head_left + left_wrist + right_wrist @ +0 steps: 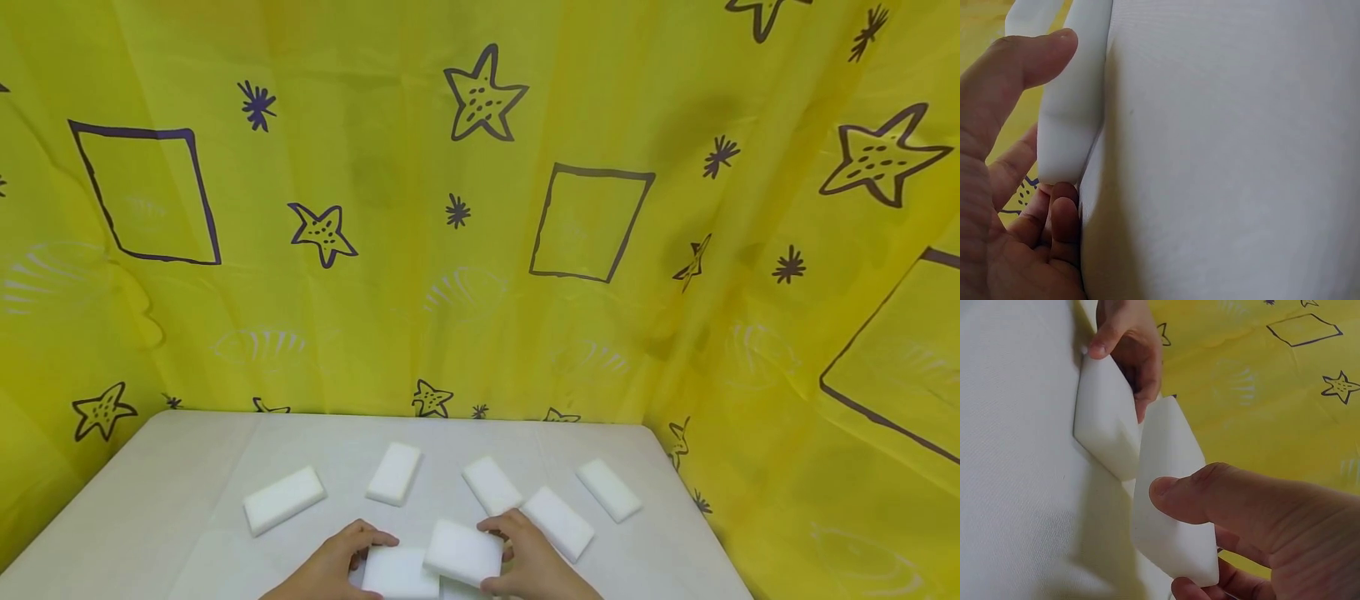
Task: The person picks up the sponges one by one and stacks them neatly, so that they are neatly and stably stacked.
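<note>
My left hand (330,567) grips a white melamine sponge (397,573) by its left end, thumb on the near edge and fingers at the far edge. That sponge rests on the table, as the right wrist view shows. My right hand (536,562) pinches a second white sponge (467,550) between thumb and fingers. In the right wrist view this second sponge (1172,500) is raised off the tabletop and tilted. Its left end overlaps the right end of the first one in the head view.
Several more white sponges lie spread across the white table (210,450) beyond my hands; one (558,522) is close by my right hand, another (285,500) far left. A yellow curtain (390,317) with starfish drawings hangs behind and at both sides.
</note>
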`<move>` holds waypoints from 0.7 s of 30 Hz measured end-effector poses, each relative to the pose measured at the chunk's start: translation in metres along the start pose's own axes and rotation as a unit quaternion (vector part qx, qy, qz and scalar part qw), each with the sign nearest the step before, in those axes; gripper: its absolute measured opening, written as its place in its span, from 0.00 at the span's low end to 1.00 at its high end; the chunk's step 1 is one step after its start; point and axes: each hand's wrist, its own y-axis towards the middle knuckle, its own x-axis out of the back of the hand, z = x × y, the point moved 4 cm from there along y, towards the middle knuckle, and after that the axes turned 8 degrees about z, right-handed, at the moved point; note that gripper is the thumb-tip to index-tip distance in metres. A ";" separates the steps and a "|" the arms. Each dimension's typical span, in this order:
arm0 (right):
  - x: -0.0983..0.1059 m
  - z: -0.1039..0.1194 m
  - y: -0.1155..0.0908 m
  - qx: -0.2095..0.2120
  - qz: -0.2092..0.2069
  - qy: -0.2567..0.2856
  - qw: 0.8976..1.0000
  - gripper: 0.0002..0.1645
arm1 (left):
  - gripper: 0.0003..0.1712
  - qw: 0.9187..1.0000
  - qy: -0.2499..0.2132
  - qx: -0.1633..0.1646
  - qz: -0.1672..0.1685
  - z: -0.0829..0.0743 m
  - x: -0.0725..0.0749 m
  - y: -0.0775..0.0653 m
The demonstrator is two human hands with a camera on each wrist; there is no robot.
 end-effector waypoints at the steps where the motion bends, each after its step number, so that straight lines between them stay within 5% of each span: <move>1: 0.000 0.000 0.000 -0.001 0.001 0.000 1.000 0.36 | 0.33 1.000 -0.003 0.004 0.001 0.000 0.000 0.000; 21: -0.003 0.002 0.004 0.015 0.001 0.001 1.000 0.37 | 0.33 1.000 -0.011 0.004 0.001 0.001 -0.001 0.002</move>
